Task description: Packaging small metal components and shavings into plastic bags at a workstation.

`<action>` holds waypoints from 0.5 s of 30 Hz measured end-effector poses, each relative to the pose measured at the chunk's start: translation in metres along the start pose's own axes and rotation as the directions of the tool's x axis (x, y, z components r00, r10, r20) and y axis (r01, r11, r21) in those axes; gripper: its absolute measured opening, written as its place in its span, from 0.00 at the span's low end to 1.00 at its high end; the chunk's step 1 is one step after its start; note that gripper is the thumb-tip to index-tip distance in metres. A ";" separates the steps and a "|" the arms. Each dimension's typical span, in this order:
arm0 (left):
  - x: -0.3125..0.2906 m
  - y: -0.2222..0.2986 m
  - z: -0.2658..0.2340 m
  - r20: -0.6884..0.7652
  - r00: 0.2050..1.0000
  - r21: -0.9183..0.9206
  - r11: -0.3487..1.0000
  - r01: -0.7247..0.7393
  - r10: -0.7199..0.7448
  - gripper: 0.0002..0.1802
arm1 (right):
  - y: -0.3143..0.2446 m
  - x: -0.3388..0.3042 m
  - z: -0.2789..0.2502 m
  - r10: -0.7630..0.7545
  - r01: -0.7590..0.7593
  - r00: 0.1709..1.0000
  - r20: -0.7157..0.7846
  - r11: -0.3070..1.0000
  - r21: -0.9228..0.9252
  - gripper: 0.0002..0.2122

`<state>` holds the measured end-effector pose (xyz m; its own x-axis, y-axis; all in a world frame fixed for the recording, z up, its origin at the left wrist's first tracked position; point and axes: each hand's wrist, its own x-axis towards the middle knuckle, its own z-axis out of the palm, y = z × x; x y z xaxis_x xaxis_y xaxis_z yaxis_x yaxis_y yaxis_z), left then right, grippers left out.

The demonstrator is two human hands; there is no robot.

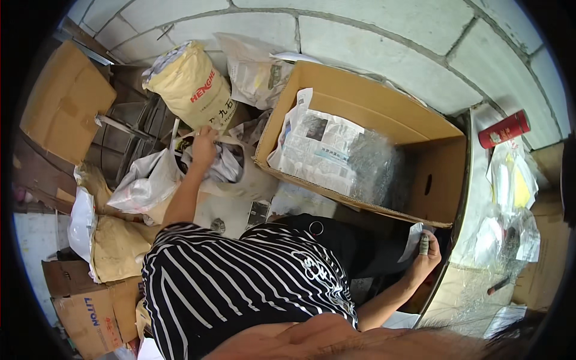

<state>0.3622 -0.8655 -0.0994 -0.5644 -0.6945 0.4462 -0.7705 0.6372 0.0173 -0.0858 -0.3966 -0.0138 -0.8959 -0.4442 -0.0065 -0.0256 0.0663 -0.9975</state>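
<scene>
At the left, my left hand (204,146) is over the mouth of an open pale sack (255,177), its fingers curled; what they grip, if anything, is hidden. Crumpled grey-white sheets (225,167) fill the sack's mouth. Low on the right, my right hand (427,258) pinches a small white slip of paper (411,242), and one finger wears a greenish-grey cover. Just beyond that hand stands a large open cardboard box (360,76). Newspaper (318,144) and clear plastic wrap (378,168) lie inside it.
A full yellow sack (195,90) stands by the block wall (384,45). To the right, a red canister (504,129) and plastic bags (510,231) lie on a ledge. Cartons (69,99) and a brown paper sack (120,246) crowd the left.
</scene>
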 end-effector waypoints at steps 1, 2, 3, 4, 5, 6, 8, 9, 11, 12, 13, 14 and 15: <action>0.007 0.024 -0.011 -0.084 0.992 -0.024 0.995 -0.092 0.090 0.09 | -0.001 0.001 0.003 0.007 -0.007 1.000 -0.008 1.000 -0.012 0.05; 0.019 0.037 -0.012 -0.074 0.993 -0.037 0.995 -0.096 0.093 0.09 | -0.002 0.002 0.005 0.004 -0.004 1.000 0.003 0.999 -0.032 0.05; 0.016 0.038 -0.029 -0.094 0.995 -0.094 0.995 -0.034 0.025 0.09 | -0.001 0.007 0.015 0.000 0.002 0.998 0.056 1.000 -0.031 0.05; 0.015 0.040 -0.032 -0.105 0.994 -0.170 0.985 0.010 -0.028 0.09 | -0.005 0.008 0.024 0.002 -0.001 0.999 0.036 1.000 -0.019 0.04; 0.010 0.042 -0.032 -0.095 0.995 -0.166 0.986 0.017 -0.033 0.09 | 0.001 0.009 0.024 0.011 -0.010 0.999 0.043 1.000 -0.022 0.04; 0.005 0.044 -0.033 -0.098 0.987 -0.239 0.966 0.102 -0.128 0.08 | 0.012 0.011 0.023 0.021 -0.017 0.998 0.057 0.998 -0.057 0.04; -0.016 0.047 -0.030 -0.022 0.979 -0.323 0.928 0.185 -0.203 0.05 | 0.004 0.011 0.036 0.032 -0.029 0.992 0.124 0.999 -0.030 0.04; -0.035 0.053 -0.027 0.085 0.988 -0.319 0.936 0.149 -0.129 0.07 | 0.007 0.010 0.038 0.036 -0.032 0.992 0.124 0.999 -0.030 0.04; -0.056 0.059 -0.003 0.294 0.953 -0.312 0.934 0.174 -0.079 0.09 | 0.015 0.010 0.041 0.031 -0.032 0.989 0.146 0.999 0.002 0.05; -0.065 0.060 0.015 0.399 0.911 -0.296 0.926 0.234 -0.102 0.11 | 0.013 0.008 0.042 0.057 -0.059 0.985 0.165 0.998 0.008 0.05; -0.059 0.066 0.029 0.407 0.909 -0.306 0.925 0.227 -0.089 0.11 | 0.018 0.006 0.038 0.063 -0.064 0.987 0.151 0.998 0.001 0.05; -0.047 0.073 0.046 0.650 0.759 -0.211 0.949 0.235 -0.043 0.13 | 0.028 0.003 0.033 0.100 -0.097 0.988 0.114 0.995 -0.037 0.05; -0.035 0.076 0.062 0.838 0.545 -0.114 0.970 0.213 -0.021 0.16 | 0.033 0.002 0.029 0.134 -0.128 0.988 0.081 0.989 -0.072 0.06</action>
<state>0.3052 -0.8134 -0.1692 -0.5398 -0.6718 -0.5072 -0.8341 0.5083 0.2143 -0.0758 -0.4216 -0.0493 -0.8526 -0.5019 -0.1453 0.0572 0.1867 -0.9808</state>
